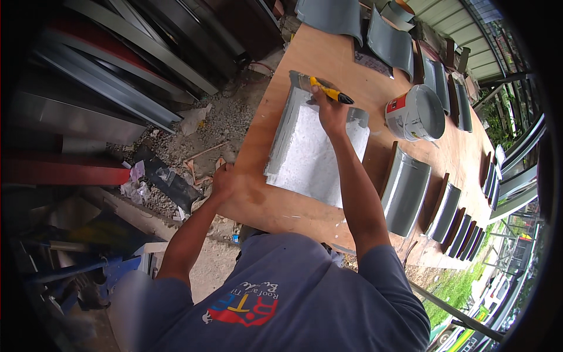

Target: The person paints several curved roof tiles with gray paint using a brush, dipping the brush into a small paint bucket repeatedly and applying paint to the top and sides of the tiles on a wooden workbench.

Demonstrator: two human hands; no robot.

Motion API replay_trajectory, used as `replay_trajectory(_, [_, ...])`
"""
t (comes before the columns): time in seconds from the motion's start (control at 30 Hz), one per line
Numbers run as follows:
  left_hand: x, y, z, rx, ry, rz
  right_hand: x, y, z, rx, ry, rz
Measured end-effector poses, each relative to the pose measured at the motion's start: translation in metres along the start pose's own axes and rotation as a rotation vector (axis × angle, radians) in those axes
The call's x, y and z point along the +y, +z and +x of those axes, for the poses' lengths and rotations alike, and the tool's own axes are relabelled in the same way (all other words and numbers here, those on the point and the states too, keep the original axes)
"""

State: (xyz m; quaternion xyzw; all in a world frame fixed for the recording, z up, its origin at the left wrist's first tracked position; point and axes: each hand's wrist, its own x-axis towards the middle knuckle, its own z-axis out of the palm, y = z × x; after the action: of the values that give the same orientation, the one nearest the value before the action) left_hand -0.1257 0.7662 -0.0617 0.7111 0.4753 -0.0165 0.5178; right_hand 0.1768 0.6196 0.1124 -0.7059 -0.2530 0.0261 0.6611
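My right hand (332, 114) is closed round the yellow and black handle of a paintbrush (333, 91). The brush's wide head touches the far left corner of a roof tile (319, 155). Grey paint covers the tile's left side and part of its far edge; its middle is speckled white. My left hand (223, 182) is at the near left edge of the wooden table (252, 196), its fingers curled over that edge. To the right of the tile stands a white bucket (404, 123) of grey paint, with grey smears down its side.
Grey curved tiles (406, 190) line the table's right side, several in a row. More grey tiles (390, 44) lie at the far end. Left of the table are gravel (226, 117), scraps and long metal profiles (111, 82). A red beam (70, 173) juts in from the left.
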Motion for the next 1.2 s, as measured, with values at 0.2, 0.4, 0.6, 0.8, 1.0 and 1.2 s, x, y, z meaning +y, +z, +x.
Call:
replay_trajectory(0.2, [0.0,-0.002,-0.005,0.062,0.001,0.023,0.003,-0.008,-0.008,-0.1,0.109,-0.023])
replay_trajectory(0.4, [-0.003,-0.004,0.002,0.017,0.01,0.007,-0.031,-0.023,-0.097,-0.306,0.344,-0.078])
replay_trajectory(0.6, [-0.004,-0.005,0.0,0.013,0.013,0.075,-0.057,-0.031,-0.148,-0.58,0.266,-0.189])
replay_trajectory(0.8, [0.005,-0.005,-0.004,-0.017,0.013,0.011,-0.057,-0.017,-0.148,-0.386,0.101,-0.197])
replay_trajectory(1.0, [-0.003,-0.007,-0.001,0.023,-0.015,0.016,-0.069,-0.016,-0.189,-0.601,-0.023,-0.295])
replay_trajectory(1.2, [-0.002,0.002,0.003,0.013,0.001,0.031,-0.064,-0.014,-0.185,-0.628,-0.138,-0.263])
